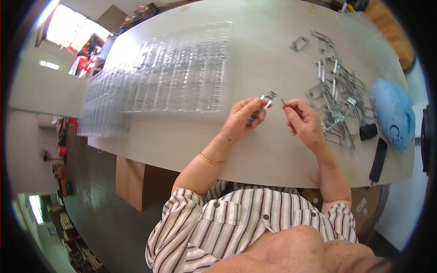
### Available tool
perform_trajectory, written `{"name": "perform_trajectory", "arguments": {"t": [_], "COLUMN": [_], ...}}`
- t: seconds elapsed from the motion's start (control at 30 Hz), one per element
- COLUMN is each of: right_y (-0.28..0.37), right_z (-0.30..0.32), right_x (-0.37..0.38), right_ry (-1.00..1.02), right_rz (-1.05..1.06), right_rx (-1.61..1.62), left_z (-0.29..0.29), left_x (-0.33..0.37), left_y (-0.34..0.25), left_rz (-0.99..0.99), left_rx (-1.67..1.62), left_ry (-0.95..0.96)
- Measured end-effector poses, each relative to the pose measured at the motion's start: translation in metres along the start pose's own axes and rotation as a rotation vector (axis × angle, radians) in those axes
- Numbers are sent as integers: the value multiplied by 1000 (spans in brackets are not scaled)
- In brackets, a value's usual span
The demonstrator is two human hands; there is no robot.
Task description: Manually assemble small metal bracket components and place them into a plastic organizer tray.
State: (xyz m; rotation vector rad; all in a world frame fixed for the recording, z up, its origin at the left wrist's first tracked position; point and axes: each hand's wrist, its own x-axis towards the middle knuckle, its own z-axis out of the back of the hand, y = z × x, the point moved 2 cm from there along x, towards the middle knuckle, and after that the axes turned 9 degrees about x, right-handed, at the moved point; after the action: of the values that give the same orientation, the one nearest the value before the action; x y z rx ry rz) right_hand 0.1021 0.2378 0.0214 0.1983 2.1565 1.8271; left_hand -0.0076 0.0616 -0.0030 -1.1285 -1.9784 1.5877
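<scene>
Left grip point(244, 118) pinching metal bracket point(268, 99), one end jutting past the fingertips. Right grip point(303, 121) pinching thin metal piece point(282, 102), tip near bracket, not touching.

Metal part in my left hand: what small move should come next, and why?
Probably ease the thin piece in your right hand toward the metal part: your left hand holds that part up, and only a small gap separates the two.
</scene>
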Motion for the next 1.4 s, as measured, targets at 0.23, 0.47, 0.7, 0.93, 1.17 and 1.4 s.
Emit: {"name": "perform_trajectory", "arguments": {"t": [0.23, 0.47, 0.7, 0.93, 1.17, 1.4], "right_y": [-1, -2, 0, 2, 0, 2], "right_z": [-2, -4, -8, -9, 11, 8], "right_x": [-1, -3, -5, -5, 1, 4], "right_ry": [76, 112, 127, 112, 155, 87], "right_rz": [-15, -42, -82, -74, -42, 260], "right_rx": [-7, 15, 42, 58, -136, 75], "left_z": [-1, -4, -5, -6, -5, -10], "left_x": [1, -3, -3, -8, -4, -2], "left_y": [5, 9, 10, 2, 8, 10], "left_rz": [-27, -57, -242, -257, -261, -291], "left_rx": [98, 234, 435, 496, 482, 589], "left_ry": [26, 30, -48, 26, -64, -73]}}
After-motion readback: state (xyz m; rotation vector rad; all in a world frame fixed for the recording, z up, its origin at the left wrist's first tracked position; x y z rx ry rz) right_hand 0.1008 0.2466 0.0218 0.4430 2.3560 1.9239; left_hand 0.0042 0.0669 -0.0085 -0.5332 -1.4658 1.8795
